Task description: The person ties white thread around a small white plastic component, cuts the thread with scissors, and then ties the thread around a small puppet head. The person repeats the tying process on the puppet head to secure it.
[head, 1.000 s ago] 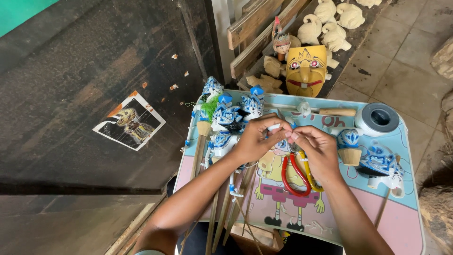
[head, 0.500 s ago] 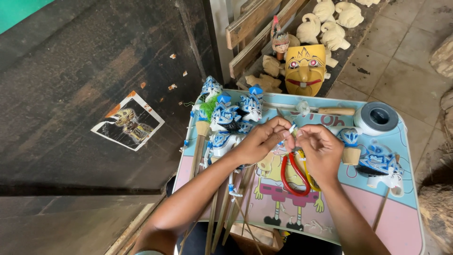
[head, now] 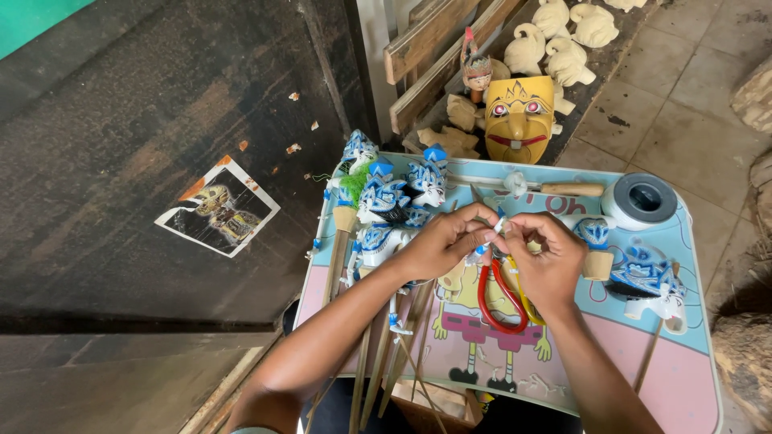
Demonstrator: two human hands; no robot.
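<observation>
Puppet piece (head: 496, 229) | pinched between left hand (head: 441, 245), right hand (head: 549, 265) fingers

The small white piece (head: 500, 225) pinched between the left hand (head: 438, 245) and right hand (head: 551, 265) is too small to identify. The hands hide part of the red scissors (head: 498, 301), and the tray's (head: 691, 370) near right corner runs off the picture's edge.

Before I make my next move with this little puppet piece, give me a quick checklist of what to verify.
1. Both hands on the small piece: left hand and right hand pinch it together: ok.
2. Piece held over the tray table: ok.
3. Red-handled scissors within reach, under the hands: ok.
4. Tape roll on the table's far corner, apart from the hands: ok.
5. Finished stick puppets lying clear on the left: ok.
6. Piece's condition: cannot tell, too small.
</observation>
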